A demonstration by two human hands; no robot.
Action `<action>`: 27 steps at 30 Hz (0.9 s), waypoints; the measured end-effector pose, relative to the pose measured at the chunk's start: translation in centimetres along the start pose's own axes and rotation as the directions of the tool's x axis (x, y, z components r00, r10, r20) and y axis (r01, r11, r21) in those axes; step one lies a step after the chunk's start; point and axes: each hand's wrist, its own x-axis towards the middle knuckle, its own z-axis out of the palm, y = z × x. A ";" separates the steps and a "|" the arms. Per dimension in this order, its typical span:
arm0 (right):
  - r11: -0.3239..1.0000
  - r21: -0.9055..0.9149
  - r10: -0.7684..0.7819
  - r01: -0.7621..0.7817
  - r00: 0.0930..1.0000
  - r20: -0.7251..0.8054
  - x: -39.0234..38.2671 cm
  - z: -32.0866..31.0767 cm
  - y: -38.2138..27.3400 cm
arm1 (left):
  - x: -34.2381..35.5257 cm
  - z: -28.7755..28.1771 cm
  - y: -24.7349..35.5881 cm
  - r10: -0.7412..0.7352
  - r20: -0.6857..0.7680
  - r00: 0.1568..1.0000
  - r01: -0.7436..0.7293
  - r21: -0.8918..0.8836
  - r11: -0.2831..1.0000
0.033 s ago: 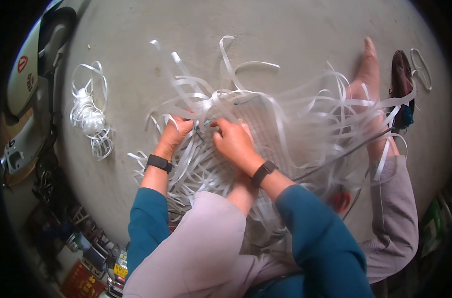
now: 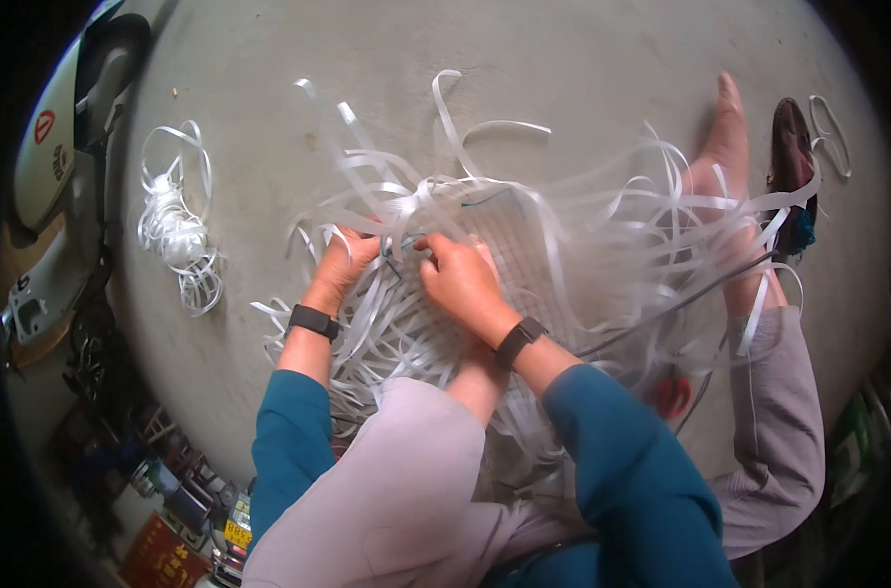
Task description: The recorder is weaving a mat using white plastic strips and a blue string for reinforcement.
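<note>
1. Left hand [image 2: 347, 260] lies at 10 o'clock of the view's centre, fingers closed on white strips [image 2: 369, 312] at the near edge of the weave; a black band circles its wrist.
2. Right hand [image 2: 463, 281], just off centre toward 12 o'clock, has its fingers bent; whether it pinches anything, I cannot tell. Its wrist also bears a black band.
3. Grey floor [image 2: 582, 73] spreads beneath everything.
4. White-and-black vehicle [image 2: 58, 157], cut off by the rim, stands at 10 o'clock.
5. Right leg [image 2: 778, 412], in a pale trouser, bends from 4 o'clock up to a bare foot [image 2: 720, 147] at 2 o'clock; loose strips cross the ankle.
6. Woven piece [image 2: 516, 253], a white grid, lies from the centre toward 12 o'clock, under the right hand, with loose ends spilling all round; those toward 3 o'clock are blurred.
7. Tangled white bundle [image 2: 179, 235] rests on the floor at 9 to 10 o'clock, apart from the weave.
8. Slim dark rod [image 2: 675, 306] slants at 3 o'clock.
9. Maroon shoe [image 2: 790, 157] sits at 2 o'clock, beside the bare foot.
10. Red object [image 2: 672, 396], blurred, shows at 4 o'clock.
11. Thin blue-green strand [image 2: 489, 198] crosses the weave's 12 o'clock edge.
</note>
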 end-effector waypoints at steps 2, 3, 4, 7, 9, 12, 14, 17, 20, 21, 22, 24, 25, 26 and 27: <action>0.999 -0.039 0.001 -0.001 1.000 0.018 0.0 0.0 -0.1 | 0.2 -0.3 -0.3 -0.008 -0.004 1.000 0.008 0.036 0.999; 0.999 -0.038 0.002 -0.001 1.000 0.018 0.0 -0.1 -0.2 | 0.3 -0.4 -0.5 -0.015 -0.008 1.000 0.016 0.072 0.997; 0.999 -0.044 -0.005 0.006 1.000 0.015 0.0 -0.1 -0.2 | 0.4 -0.3 -0.6 -0.016 -0.007 1.000 0.016 0.071 0.997; 0.999 -0.045 -0.002 0.003 1.000 0.021 0.1 -0.1 -0.2 | 0.6 -0.4 -1.0 -0.030 -0.019 0.999 0.032 0.111 0.993; 0.999 -0.039 0.004 -0.003 1.000 0.031 0.1 0.0 -0.3 | 0.7 -0.7 -1.4 -0.035 -0.005 0.999 0.035 0.081 0.996; 0.999 -0.051 0.008 -0.007 0.999 0.036 0.1 0.0 -0.2 | 0.8 -1.2 -1.8 -0.070 -0.005 0.998 0.069 0.186 0.980; 0.999 -0.045 0.010 -0.008 0.999 0.038 0.0 -0.1 -0.3 | 0.8 -1.0 -1.8 -0.045 -0.011 0.999 0.046 0.155 0.987; 0.999 -0.040 0.008 -0.007 1.000 0.030 0.0 -0.1 -0.4 | 0.5 -1.2 -2.0 -0.031 -0.011 0.999 0.031 0.099 0.995; 0.999 -0.019 0.037 -0.036 0.998 0.049 0.1 -0.2 -0.3 | 0.2 -1.1 -2.1 -0.046 -0.008 0.999 0.046 0.043 0.998; 0.999 -0.020 0.039 -0.039 0.998 0.047 0.1 -0.3 -0.2 | 0.2 -1.0 -2.0 -0.052 -0.017 0.999 0.052 0.013 0.999; 1.000 -0.016 0.021 -0.020 0.999 0.043 0.1 -0.2 -0.3 | 0.2 -1.3 -2.3 -0.053 -0.017 0.998 0.054 0.015 0.998; 1.000 -0.010 0.004 -0.003 0.999 0.039 -0.1 -0.2 -0.4 | 0.1 -2.0 -2.9 -0.087 0.048 0.995 0.089 -0.050 0.995; 1.000 0.005 -0.004 0.004 0.999 0.048 -0.2 -0.4 -0.6 | 0.1 -1.9 -2.9 -0.088 0.051 0.995 0.090 -0.051 0.995; 1.000 0.021 -0.012 0.011 0.998 0.056 -0.3 -0.5 -0.7 | 0.1 -1.9 -2.8 -0.096 0.052 0.994 0.099 -0.048 0.994; 1.000 0.021 -0.010 0.009 0.998 0.055 -0.3 -0.5 -0.7 | 0.0 -1.9 -2.7 -0.105 0.054 0.993 0.108 -0.045 0.993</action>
